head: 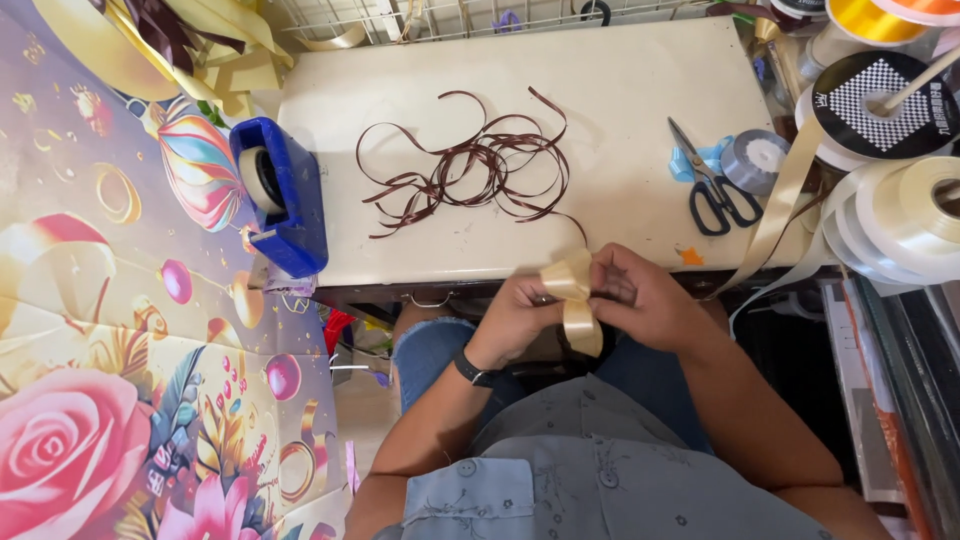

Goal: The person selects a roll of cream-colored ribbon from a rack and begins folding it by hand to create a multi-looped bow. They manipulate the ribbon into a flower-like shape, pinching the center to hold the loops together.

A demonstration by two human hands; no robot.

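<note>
Both hands meet just below the near edge of a white table (620, 100). My left hand (515, 315) and my right hand (640, 300) pinch a folded loop of cream satin ribbon (575, 300) between them, its lower loop hanging toward my lap. A thin dark brown strand runs from my right hand up to a tangle of brown narrow ribbon (470, 165) lying in the middle of the table. A dark watch sits on my left wrist.
A blue tape dispenser (285, 200) stands at the table's left edge. Black-handled scissors (712, 185) and a small grey tape roll (757, 158) lie at the right. Large cream ribbon spools (900, 215) stack at far right. Colourful floral wrapping sheets (120, 330) cover the left.
</note>
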